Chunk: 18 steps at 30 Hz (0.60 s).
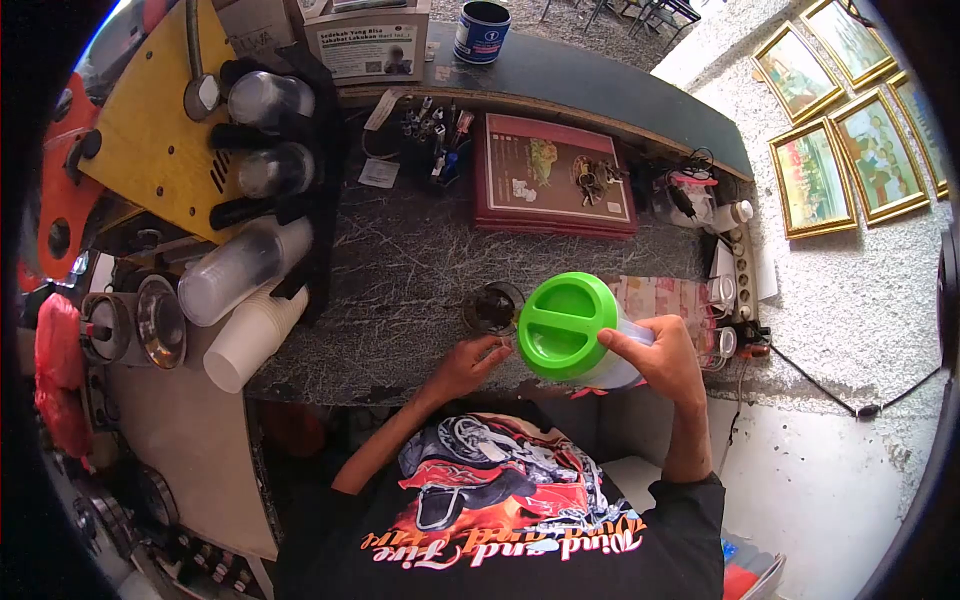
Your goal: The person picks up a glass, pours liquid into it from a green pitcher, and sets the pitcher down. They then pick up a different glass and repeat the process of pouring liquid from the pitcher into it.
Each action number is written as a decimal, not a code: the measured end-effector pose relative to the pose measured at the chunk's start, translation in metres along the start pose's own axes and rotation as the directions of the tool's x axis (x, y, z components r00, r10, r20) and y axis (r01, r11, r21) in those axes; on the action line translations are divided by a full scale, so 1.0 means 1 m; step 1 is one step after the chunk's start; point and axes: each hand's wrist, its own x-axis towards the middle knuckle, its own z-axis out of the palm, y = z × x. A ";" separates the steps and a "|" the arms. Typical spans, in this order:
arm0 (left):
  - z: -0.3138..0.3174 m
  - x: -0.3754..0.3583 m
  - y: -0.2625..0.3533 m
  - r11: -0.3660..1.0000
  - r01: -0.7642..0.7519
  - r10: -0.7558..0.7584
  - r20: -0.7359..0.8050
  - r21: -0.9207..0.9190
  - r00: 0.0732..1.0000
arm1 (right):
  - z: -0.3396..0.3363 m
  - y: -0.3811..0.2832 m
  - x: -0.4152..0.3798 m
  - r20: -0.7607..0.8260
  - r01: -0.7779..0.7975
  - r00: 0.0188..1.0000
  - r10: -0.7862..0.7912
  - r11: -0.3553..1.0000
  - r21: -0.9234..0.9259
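Observation:
My right hand (660,358) is wrapped round a plastic pitcher with a bright green lid (566,325), its thumb lying by the lid's edge. The pitcher leans to the left, over the table's near side. Just left of the lid stands a clear glass (492,308) with something dark in it. My left hand (468,366) rests close to the near side of that glass, its fingers loosely bent and a little apart, with nothing seen in them. Part of the pitcher's body is hidden behind the lid and my right hand.
Stacked plastic cups (230,268) and white paper cups (255,335) lie at the left. A dark red box (555,172) sits at the back, with keys on top. Banknotes (660,295) lie right of the pitcher, near a power strip (742,275).

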 end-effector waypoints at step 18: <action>-0.002 -0.002 0.001 1.000 0.003 -0.003 0.007 0.000 1.000 | 0.005 0.002 0.002 0.008 0.002 1.000 -0.002 1.000 -0.015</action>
